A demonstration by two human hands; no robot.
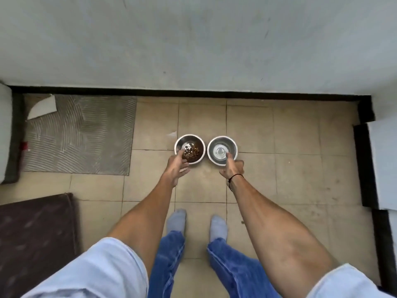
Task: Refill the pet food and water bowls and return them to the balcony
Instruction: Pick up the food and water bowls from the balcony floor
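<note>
Final step, placement: left hand [176, 166] grips the food bowl [190, 149], right hand [232, 168] the water bowl [222, 150]. Whether they rest on the floor [296, 168] is unclear. Next: confirm contact, release both level.

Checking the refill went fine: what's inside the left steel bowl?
Brown kibble lies in the left bowl, with bare steel showing beside it. The left hand covers the near rim.

Home balcony: beige tiled floor [300, 134], plain grey wall [193, 39] beyond the hands, worn grey mat [86, 136] left of left hand [177, 166], steel pet bowls [190, 149].
</note>
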